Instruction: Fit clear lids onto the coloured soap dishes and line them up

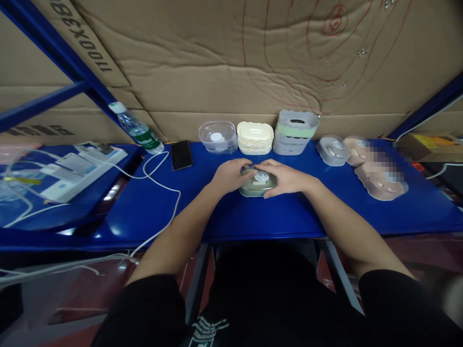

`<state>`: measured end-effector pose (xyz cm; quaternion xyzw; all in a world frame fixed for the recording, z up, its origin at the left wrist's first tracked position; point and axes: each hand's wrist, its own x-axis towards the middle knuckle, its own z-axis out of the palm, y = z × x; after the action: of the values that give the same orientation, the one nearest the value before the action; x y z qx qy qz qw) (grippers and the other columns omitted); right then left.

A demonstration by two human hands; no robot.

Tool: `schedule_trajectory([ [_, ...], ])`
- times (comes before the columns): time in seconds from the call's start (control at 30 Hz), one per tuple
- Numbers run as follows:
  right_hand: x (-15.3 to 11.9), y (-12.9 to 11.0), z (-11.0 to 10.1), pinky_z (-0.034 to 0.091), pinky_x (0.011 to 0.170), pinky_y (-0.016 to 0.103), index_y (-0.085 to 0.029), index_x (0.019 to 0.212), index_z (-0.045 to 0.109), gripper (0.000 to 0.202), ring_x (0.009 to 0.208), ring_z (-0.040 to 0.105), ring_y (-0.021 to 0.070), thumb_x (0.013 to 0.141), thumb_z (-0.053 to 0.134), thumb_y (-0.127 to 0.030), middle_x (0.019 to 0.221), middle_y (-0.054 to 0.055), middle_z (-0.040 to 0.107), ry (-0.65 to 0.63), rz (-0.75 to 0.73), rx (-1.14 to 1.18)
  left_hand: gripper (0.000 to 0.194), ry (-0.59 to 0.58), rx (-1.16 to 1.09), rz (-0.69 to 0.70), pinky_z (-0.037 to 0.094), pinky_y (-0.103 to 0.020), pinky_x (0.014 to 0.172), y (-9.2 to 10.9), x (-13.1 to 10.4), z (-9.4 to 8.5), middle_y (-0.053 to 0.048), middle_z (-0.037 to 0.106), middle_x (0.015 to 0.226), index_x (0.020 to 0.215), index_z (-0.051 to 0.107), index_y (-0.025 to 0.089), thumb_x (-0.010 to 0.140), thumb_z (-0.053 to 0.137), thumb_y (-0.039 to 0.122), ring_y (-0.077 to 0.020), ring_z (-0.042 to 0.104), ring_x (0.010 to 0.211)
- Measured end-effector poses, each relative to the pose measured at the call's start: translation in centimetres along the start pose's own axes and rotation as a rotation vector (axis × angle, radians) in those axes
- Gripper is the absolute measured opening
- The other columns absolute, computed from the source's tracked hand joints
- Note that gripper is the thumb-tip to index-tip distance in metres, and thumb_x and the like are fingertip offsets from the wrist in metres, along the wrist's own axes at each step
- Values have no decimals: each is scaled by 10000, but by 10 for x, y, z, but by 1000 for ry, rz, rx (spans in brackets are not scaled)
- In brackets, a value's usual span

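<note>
Both of my hands are around a small green soap box (pixel 257 189) with a clear lid and a round white label, lying on the blue table. My left hand (pixel 233 176) grips its left side, thumb over the lid's edge. On the opposite side, my right hand (pixel 284 177) holds the box between thumb and fingers; some fingertips are hidden behind it. Just beyond stand a stack of clear lids (pixel 218 140), a stack of cream trays (pixel 255 140) and a stack of grey and green box bases (pixel 295 135).
Lidded boxes in grey (pixel 333 152) and pink (pixel 379 185) sit at the right. A phone (pixel 181 155) and a leaning water bottle (pixel 139 130) are at the back left. White cables (pixel 177 205) run from a power strip (pixel 81 173). Cardboard (pixel 202 58) walls the back.
</note>
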<state>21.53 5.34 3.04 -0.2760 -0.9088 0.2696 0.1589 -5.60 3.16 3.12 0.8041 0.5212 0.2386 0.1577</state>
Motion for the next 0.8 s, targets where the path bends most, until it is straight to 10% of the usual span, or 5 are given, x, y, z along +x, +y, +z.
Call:
schedule_trajectory([
  [0.43,1,3,-3,460,1311,684,-314,1739,528,1162,1546,581,458,737,976,-698,1687,163,590,-6,48,-6,372,19,-114,-57,641,-424,919,-7,4,6,-81,882,1111,1250,824,247,1007,769,524,-260,808,947],
  [0.8,-8,5,-16,559,1219,701,-382,1740,512,1132,1500,626,488,757,902,-787,1670,114,633,47,219,-178,596,-2,-116,172,556,-512,1231,-19,4,19,-170,674,1620,1512,706,220,1029,748,566,-329,702,1409],
])
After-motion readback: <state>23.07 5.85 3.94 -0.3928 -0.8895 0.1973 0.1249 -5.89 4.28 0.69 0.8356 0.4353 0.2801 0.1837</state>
